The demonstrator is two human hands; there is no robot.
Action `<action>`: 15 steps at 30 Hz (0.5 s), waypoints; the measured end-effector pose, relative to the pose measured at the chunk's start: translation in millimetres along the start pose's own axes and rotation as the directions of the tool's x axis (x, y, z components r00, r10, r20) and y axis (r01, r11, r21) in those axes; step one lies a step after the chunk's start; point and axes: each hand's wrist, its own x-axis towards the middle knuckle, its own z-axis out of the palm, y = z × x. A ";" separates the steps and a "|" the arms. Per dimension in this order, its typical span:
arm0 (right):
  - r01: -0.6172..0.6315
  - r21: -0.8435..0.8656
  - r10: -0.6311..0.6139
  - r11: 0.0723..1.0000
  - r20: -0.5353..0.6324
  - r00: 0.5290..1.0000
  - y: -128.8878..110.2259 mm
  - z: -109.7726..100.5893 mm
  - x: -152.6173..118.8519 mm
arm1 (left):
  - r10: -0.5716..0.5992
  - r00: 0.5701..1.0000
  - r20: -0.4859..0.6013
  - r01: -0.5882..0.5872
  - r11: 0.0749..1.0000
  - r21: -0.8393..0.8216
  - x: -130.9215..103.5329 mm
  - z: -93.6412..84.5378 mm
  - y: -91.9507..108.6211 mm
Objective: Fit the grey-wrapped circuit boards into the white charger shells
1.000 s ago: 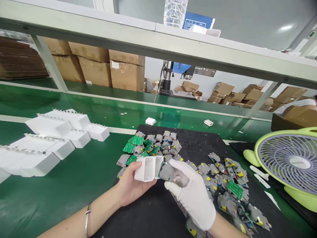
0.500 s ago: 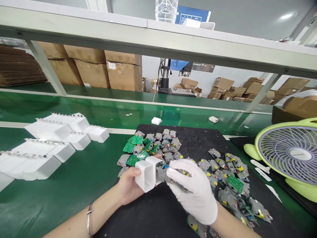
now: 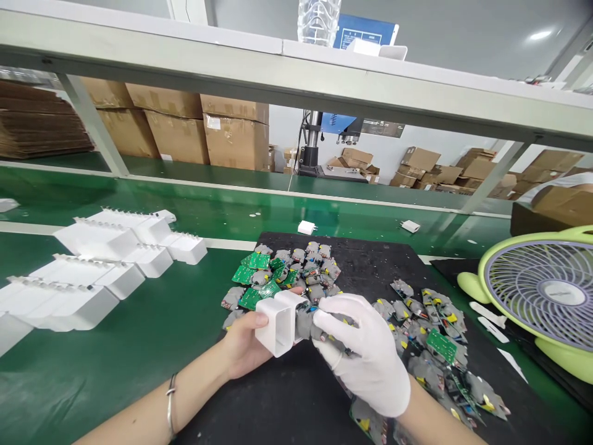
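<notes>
My bare left hand (image 3: 248,343) is closed around two white plastic charger housings (image 3: 277,327) held side by side, their open ends facing right. My right hand (image 3: 365,355), in a white glove, pinches a circuit board assembly (image 3: 304,322) coated in grey compound. The assembly's left end is at the mouth of the farther housing; how deep it sits I cannot tell. Behind my left hand lies a pile of similar assemblies with green boards (image 3: 259,261). More grey assemblies with yellow parts (image 3: 428,334) are spread to the right of my gloved hand.
Rows of white charger housings (image 3: 92,303) with metal prongs stand at left on the green table. A black mat (image 3: 370,253) lies under the assemblies. At right are a green fan (image 3: 551,290) and white strips (image 3: 492,329). Two white plug chargers (image 3: 306,228) lie beyond the mat.
The scene has shifted slightly to the right in view. Both hands keep nearly the same pose, with the assembly still at the housing's mouth.
</notes>
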 end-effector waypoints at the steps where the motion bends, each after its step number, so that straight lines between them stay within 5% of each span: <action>1: 0.000 0.001 0.000 1.000 0.003 1.000 0.5 0.1 -0.3 | 0.000 1.000 0.005 0.000 1.000 -0.001 -0.1 0.1 -0.1; 15: -0.112 0.073 0.113 0.991 -0.010 0.994 0.9 -2.3 3.3 | -0.011 0.999 -0.034 0.011 1.000 0.016 2.3 3.4 0.5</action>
